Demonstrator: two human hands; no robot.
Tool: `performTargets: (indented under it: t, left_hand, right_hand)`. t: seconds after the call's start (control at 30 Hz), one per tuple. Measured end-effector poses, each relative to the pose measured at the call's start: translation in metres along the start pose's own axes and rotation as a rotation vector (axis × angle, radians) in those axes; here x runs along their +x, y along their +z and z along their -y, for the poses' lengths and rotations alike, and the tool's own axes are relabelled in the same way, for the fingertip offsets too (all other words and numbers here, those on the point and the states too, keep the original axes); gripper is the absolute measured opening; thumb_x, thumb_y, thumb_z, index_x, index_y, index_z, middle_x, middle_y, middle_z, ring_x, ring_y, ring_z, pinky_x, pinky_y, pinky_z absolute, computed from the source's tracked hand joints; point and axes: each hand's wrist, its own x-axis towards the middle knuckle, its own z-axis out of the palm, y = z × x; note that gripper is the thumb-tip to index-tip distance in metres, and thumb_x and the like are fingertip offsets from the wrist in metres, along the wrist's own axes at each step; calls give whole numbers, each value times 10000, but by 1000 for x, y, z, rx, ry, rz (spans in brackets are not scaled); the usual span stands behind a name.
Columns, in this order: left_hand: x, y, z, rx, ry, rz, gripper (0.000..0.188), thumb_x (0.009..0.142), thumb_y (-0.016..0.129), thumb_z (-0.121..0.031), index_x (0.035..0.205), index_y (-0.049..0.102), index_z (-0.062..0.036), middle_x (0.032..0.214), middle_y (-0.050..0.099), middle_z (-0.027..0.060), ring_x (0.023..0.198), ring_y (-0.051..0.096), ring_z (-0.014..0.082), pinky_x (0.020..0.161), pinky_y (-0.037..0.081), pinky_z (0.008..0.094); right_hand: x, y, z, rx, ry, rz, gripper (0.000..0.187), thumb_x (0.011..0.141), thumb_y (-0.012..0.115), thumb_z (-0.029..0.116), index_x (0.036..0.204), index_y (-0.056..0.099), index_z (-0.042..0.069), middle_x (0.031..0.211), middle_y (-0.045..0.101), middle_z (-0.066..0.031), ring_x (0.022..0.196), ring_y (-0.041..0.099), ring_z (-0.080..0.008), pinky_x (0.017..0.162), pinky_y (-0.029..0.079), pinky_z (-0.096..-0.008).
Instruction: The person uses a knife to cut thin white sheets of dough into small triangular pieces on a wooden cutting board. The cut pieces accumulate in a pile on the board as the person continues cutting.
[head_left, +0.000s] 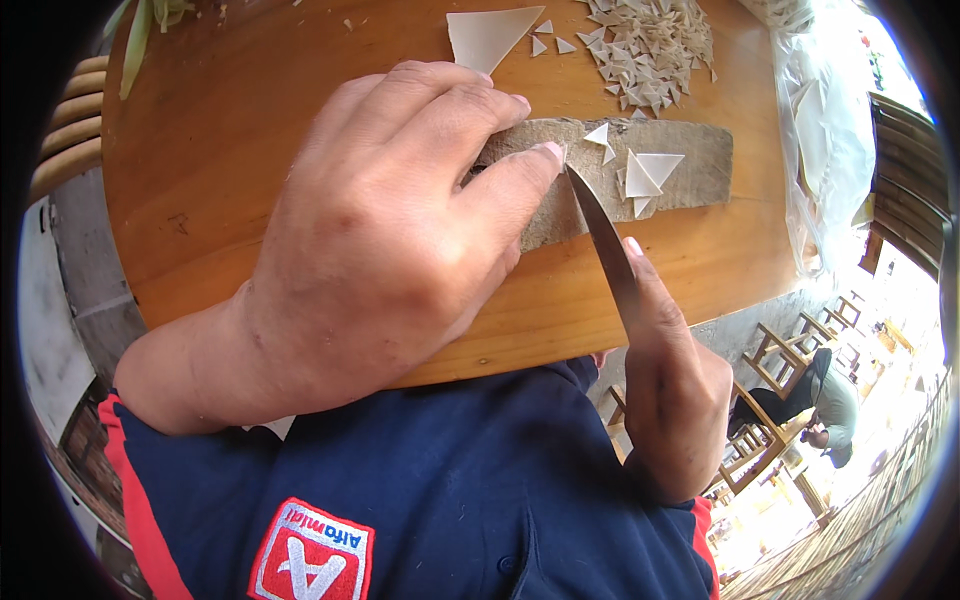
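Observation:
My left hand (390, 215) curls over the left end of a worn wooden board (705, 160), its thumb pressed on the board's face. Whether a thin piece lies under that thumb is hidden. In my right hand (675, 390) is a knife (612, 250), the index finger stretched along its back. The blade's tip meets the board right beside my left thumb. Off-white, thin triangular pieces (655, 170) lie on the board to the right of the blade. Beyond my left fingers, a larger off-white sheet piece (490, 38) rests on the table.
The wooden table (220, 130) carries a heap of small off-white triangles (655, 50) at the far right. A clear plastic bag (815, 130) with pale sheets hangs by the right edge. Green-yellow leaves (138, 45) lie far left. Another person (830, 405) bends among wooden chairs at right.

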Motion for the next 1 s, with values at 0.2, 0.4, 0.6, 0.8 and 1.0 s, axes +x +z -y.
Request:
performTargets:
  t: [0.2, 0.4, 0.6, 0.8, 1.0]
  left_hand:
    - [1, 0, 0, -14, 1, -12, 371, 734, 734, 54, 1095, 747, -30, 1156, 695, 174, 1049, 670, 360, 878, 533, 441]
    - [-3, 0, -1, 26, 44, -2, 346, 721, 740, 49, 1060, 748, -17, 1182, 691, 198, 1020, 681, 358, 851, 533, 435]
    - [-2, -1, -3, 1, 24, -13, 341, 707, 741, 43, 1044, 744, -10, 1174, 690, 198, 1016, 681, 358, 845, 531, 441]
    - [-3, 1, -3, -4, 23, -19, 327, 710, 743, 40, 1034, 738, -6, 1174, 688, 195, 1011, 681, 357, 835, 530, 442]
    - [-2, -1, -2, 29, 31, -6, 319, 719, 746, 39, 1033, 746, -17, 1175, 696, 182, 1009, 677, 352, 837, 522, 447]
  right_hand:
    - [0, -8, 7, 43, 37, -1, 515, 903, 520, -121, 1399, 594, -3, 1278, 702, -190, 866, 768, -265, 755, 568, -318]
    - [13, 0, 5, -2, -36, -7, 494, 928, 514, -91, 1405, 595, 11, 1227, 723, -184, 895, 771, -279, 767, 569, -324]
    - [15, -1, 11, 2, 3, 41, 489, 943, 507, -77, 1417, 585, 13, 1160, 724, -225, 844, 762, -285, 756, 575, -352]
    - [12, 12, 8, -24, -56, -27, 614, 877, 517, -129, 1471, 538, 27, 994, 685, -200, 710, 706, -254, 657, 561, -368]
    - [7, 20, 16, -163, -19, -19, 784, 776, 588, -155, 1521, 500, 75, 666, 600, -93, 538, 626, -229, 546, 545, -397]
